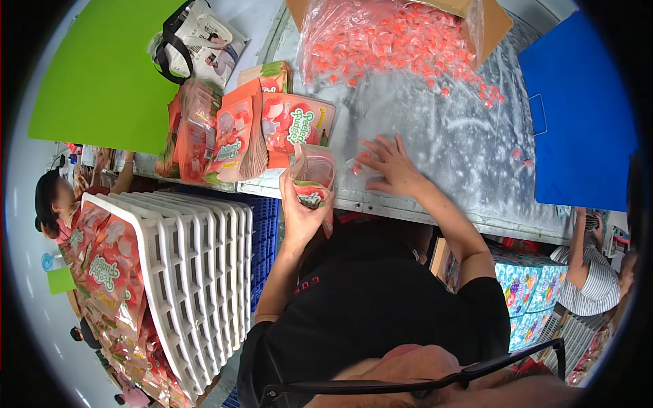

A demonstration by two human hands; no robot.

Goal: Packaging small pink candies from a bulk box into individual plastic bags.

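Observation:
My left hand (301, 216) grips a red and green printed pouch (318, 163) at the table's near edge, its mouth spread upward. Fingers apart, my right hand (394, 166) reaches low over the metal tabletop (442, 156) to the right of the pouch. Beside its fingertips lies a small wrapped red candy (356, 168); whether they touch is unclear. Bundles of flat pouches (235, 136) sit left of the held pouch, with one pouch (296, 122) lying face up just beyond it. Farther back, a heap of wrapped red candies (388, 44) spills from a plastic-lined cardboard box (491, 30).
Stacked white crates (194, 272) with filled pouches (105, 265) stand at left. A green panel (102, 75) and a tote bag (201, 44) are at far left, a blue panel (578, 115) at right. Loose candies (520, 158) lie near it. Co-workers (588, 279) are at both sides.

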